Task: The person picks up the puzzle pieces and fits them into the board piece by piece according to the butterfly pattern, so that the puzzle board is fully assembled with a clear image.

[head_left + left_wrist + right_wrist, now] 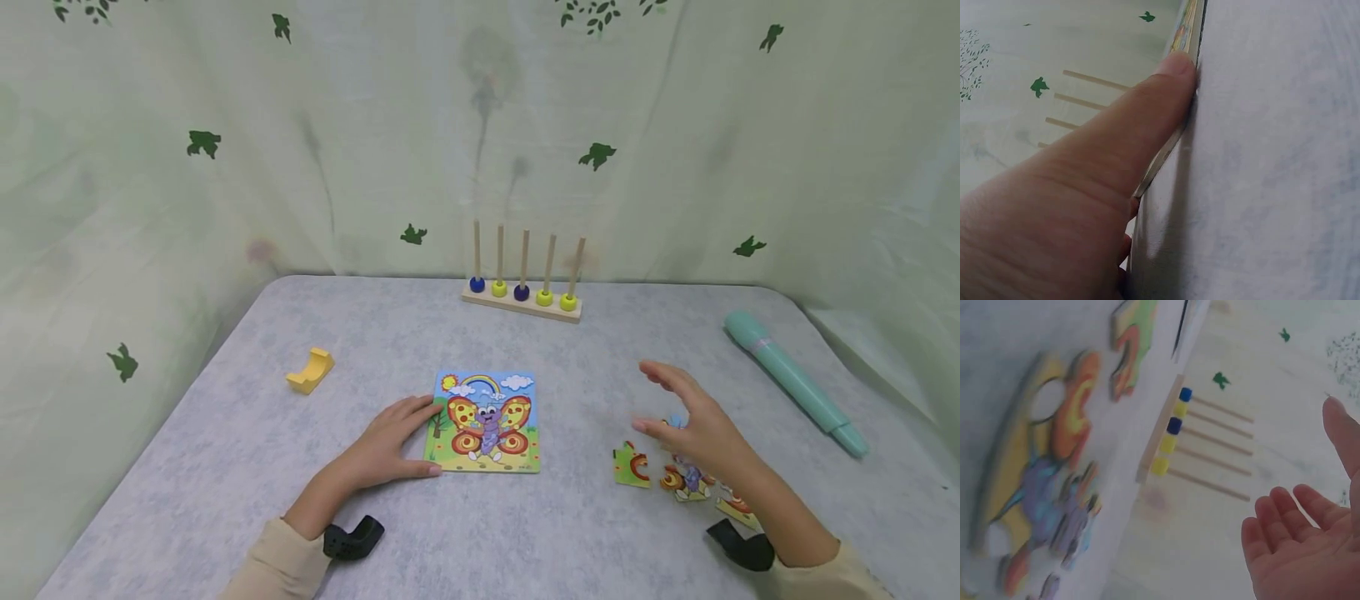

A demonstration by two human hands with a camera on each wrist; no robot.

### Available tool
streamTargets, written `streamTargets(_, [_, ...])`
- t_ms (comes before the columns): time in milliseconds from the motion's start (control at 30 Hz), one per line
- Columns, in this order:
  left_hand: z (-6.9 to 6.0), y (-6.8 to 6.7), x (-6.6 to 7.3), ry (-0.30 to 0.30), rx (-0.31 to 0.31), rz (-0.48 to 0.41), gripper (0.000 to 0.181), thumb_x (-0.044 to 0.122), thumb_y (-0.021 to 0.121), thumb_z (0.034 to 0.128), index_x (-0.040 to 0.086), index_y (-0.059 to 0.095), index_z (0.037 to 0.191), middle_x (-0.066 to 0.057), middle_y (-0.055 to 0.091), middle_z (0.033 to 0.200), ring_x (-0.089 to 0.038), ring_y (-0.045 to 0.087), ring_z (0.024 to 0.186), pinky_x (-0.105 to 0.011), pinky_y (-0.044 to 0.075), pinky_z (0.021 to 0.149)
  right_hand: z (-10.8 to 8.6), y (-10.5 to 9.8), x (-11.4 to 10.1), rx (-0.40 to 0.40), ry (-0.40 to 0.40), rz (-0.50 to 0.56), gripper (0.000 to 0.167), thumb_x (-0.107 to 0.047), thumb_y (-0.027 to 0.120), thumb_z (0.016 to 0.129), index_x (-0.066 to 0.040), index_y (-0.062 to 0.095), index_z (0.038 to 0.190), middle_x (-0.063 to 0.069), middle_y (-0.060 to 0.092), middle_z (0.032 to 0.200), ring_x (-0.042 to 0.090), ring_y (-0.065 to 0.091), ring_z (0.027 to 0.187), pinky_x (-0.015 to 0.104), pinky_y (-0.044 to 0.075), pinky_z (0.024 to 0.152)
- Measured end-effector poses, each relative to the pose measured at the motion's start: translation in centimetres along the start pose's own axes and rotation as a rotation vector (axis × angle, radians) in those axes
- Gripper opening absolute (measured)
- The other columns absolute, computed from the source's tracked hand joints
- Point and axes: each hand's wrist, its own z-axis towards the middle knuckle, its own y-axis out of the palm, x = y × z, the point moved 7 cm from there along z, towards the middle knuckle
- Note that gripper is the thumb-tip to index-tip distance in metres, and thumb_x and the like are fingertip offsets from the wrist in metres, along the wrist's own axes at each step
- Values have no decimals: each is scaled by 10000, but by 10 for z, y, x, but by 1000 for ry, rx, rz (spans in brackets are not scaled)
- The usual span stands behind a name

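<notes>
Left hand (393, 443), fingers extended, touched butterfly board (491, 429) edge. Right hand (703, 429), thumb and fingers parted, hovered near puzzle pieces (632, 468). Peg rack (519, 307) bore beads (521, 293).

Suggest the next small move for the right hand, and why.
I'd probably lower the right hand and pinch the green-and-red puzzle piece: the hand is open with nothing in it, and that piece lies nearby, slightly apart from the other loose pieces. The left hand touches the butterfly board, so it could likely steady it.
</notes>
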Motion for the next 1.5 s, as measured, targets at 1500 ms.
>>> streamTargets(1500, [-1,-2,3,2,1,-4,890,625,627,693,158,346,1397,-70,261,1442,-315,171,1313,-517,135,1027,-30,-2,48,-120,91,-88,578,-235,704,785,-19,467,1266,147,378,1259,332,479,989,475,448,732])
